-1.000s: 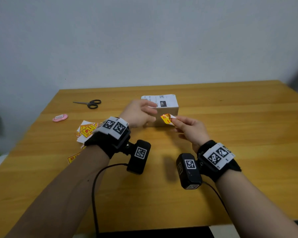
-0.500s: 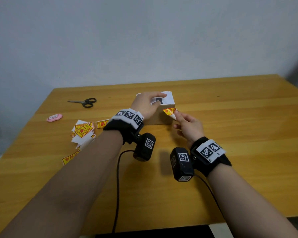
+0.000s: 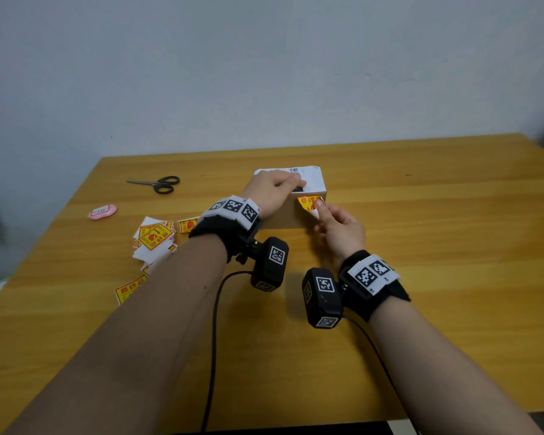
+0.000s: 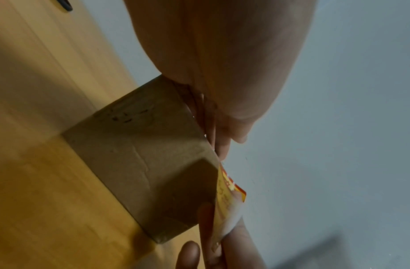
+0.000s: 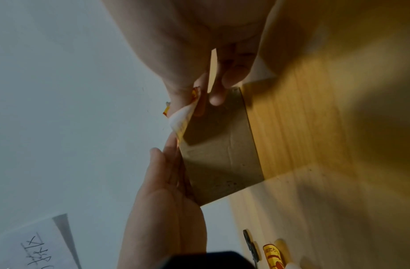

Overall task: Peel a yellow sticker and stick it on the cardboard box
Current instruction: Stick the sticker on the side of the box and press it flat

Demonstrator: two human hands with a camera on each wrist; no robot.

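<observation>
Yellow-red sticker [image 3: 308, 203] partly on brown cardboard box [image 3: 283, 216] near face, top-right corner; lower edge curled off.

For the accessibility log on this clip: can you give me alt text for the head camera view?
A right hand pinches a yellow sticker against the near face of a cardboard box on a wooden table, while the left hand rests flat on the box top. More stickers, scissors and a small pink object lie to the left.
</observation>
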